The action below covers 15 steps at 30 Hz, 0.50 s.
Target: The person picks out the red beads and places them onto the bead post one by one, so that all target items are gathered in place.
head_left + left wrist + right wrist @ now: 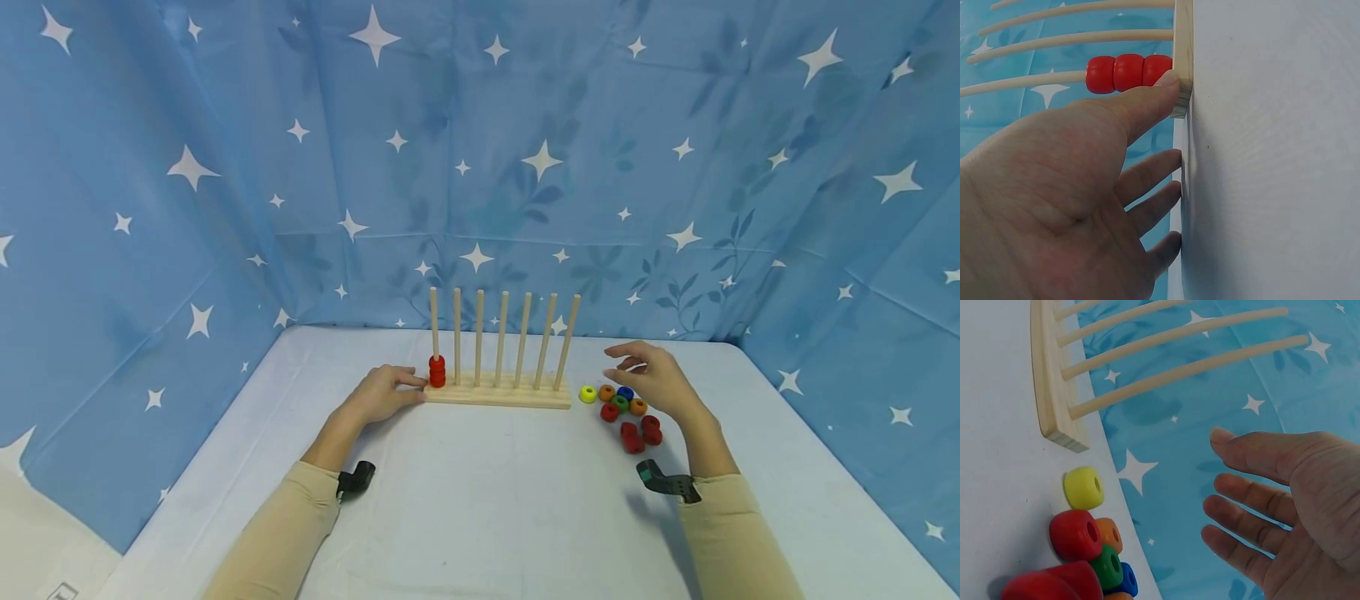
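Note:
A wooden peg stand (pixel 495 398) with several upright rods stands on the table, and three red beads (pixel 437 372) are stacked on its leftmost rod. My left hand (pixel 384 393) holds the stand's left end. In the left wrist view, the thumb (pixel 1163 87) lies against the base beside the lowest bead; the index finger is hidden, and the other fingers extend apart from the base. Raised above loose beads, my right hand (pixel 654 379) holds nothing, its fingers loosely bent. Under it lie red beads (pixel 1075 535), a yellow bead (pixel 1084 488), a green bead (pixel 1107 569), and orange and blue ones.
The loose beads sit right of the stand, with several red ones (pixel 633 443) grouped nearest the person. A white cloth (pixel 480 500) covers the table. Behind it hangs a blue curtain (pixel 480 200) with white stars. Each wrist carries a black camera mount.

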### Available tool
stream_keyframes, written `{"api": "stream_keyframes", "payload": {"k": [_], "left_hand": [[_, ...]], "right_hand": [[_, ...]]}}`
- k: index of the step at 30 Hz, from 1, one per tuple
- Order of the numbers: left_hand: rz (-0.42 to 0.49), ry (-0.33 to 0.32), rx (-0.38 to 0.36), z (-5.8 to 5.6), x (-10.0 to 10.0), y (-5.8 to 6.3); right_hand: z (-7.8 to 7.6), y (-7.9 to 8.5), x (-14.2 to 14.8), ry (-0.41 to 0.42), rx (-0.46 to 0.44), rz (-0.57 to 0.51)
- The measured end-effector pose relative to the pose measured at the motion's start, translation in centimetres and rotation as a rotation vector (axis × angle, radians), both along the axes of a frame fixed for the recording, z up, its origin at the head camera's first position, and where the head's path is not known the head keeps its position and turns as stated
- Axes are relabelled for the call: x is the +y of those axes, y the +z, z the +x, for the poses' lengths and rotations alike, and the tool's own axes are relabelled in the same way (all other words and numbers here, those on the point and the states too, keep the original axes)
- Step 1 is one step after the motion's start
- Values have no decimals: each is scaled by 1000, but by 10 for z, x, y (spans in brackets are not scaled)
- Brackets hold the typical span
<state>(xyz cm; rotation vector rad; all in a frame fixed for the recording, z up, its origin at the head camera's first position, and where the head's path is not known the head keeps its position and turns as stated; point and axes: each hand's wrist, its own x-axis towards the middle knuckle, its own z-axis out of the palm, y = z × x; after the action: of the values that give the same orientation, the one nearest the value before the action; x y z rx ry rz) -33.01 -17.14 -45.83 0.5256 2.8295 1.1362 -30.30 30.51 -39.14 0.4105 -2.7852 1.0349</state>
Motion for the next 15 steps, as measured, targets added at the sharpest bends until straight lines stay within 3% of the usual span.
{"api": "stream_keyframes", "payload": {"k": [15], "left_hand": [[6, -3, -14, -1, 0, 0]], "right_hand": [[-1, -8, 5, 60, -41, 31]]}}
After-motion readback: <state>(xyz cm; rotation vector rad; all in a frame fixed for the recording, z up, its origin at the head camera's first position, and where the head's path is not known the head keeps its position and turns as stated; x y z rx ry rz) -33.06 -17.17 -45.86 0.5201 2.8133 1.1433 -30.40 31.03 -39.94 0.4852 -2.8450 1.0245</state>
